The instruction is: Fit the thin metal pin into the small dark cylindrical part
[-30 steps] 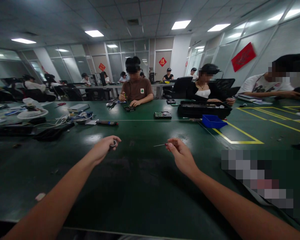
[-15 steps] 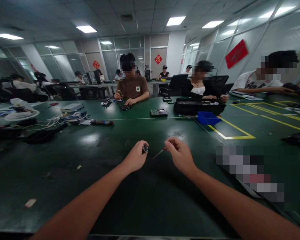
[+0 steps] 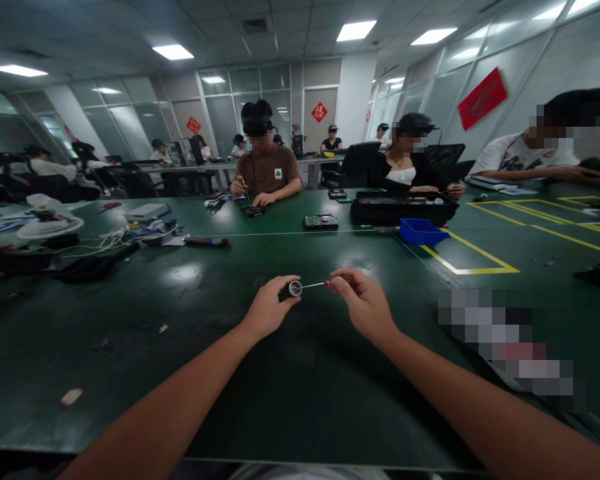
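Note:
Above the green table (image 3: pixel 280 413), my left hand (image 3: pixel 267 310) grips a small black cylinder with a silver rim (image 3: pixel 295 289). Its round open end faces me, and its kind is not clear. My right hand (image 3: pixel 365 303) pinches a thin screwdriver (image 3: pixel 313 285) by its handle, mostly covered by the fingers. A bit of red shows where the metal shaft leaves the fingertips. The shaft points left, its tip at the cylinder's open end; how deep it sits I cannot tell.
Beyond my hands lie a hard drive (image 3: pixel 321 221), a blue bin (image 3: pixel 423 233), a long black housing (image 3: pixel 404 212) and a pen-shaped tool (image 3: pixel 207 241). Cables (image 3: pixel 103 243) and a white fan-like part (image 3: pixel 50 227) sit left. Co-workers sit across the table.
The screwdriver has swung up from pointing down at the table to nearly level, its tip now meeting the cylinder. The left fingers have shifted, showing more of the round end.

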Demonstrator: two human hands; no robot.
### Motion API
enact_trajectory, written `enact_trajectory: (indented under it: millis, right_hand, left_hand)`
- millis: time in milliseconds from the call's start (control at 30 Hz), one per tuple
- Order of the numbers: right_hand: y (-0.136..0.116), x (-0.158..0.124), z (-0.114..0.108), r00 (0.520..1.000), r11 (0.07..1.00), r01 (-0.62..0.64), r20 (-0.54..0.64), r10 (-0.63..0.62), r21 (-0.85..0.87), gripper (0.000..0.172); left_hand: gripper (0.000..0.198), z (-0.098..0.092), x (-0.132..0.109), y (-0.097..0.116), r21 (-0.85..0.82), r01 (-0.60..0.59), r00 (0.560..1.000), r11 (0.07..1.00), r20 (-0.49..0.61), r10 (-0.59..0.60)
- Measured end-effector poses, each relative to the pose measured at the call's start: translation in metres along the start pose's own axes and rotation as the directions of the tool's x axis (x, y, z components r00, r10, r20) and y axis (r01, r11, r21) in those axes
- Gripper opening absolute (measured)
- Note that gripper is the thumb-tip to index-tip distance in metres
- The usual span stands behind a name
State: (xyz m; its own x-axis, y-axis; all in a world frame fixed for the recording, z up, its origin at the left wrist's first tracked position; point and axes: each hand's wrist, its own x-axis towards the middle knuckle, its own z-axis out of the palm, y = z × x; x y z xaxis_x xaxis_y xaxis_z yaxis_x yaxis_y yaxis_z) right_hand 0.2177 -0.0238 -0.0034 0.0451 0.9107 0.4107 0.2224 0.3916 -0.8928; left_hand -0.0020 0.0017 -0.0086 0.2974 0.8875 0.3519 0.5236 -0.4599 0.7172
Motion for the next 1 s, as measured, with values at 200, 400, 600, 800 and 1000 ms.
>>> enact_trajectory:
  millis: [200,400,600,800,1000]
  right_hand:
    - [-0.006,0.000,-0.002,1.000,0.997,0.023,-0.009,-0.024,-0.078,0.028]
    - [-0.020,-0.001,-0.003,0.996,0.946,0.045,-0.058,-0.067,-0.321,0.040]
    - [-0.020,-0.003,-0.001,0.993,0.930,0.105,-0.018,-0.118,-0.354,0.036]
    - [-0.019,-0.006,-0.001,0.968,0.926,0.247,0.109,-0.224,-0.287,0.013]
    - [-0.019,-0.005,-0.001,0.968,0.923,0.236,0.155,-0.197,-0.303,0.013]
  left_hand:
    - [0.041,0.000,0.000,-0.004,0.012,-0.037,0.999,0.999,-0.001,0.037]
    - [0.042,0.001,0.001,-0.008,0.032,-0.098,0.995,0.995,-0.010,0.098]
    - [0.041,0.000,0.001,-0.008,0.037,-0.093,0.996,0.995,-0.015,0.093]
    - [0.040,-0.001,0.001,-0.012,0.044,-0.075,0.997,0.996,-0.012,0.076]
    - [0.039,0.000,0.000,-0.009,0.065,-0.095,0.996,0.993,0.012,0.094]
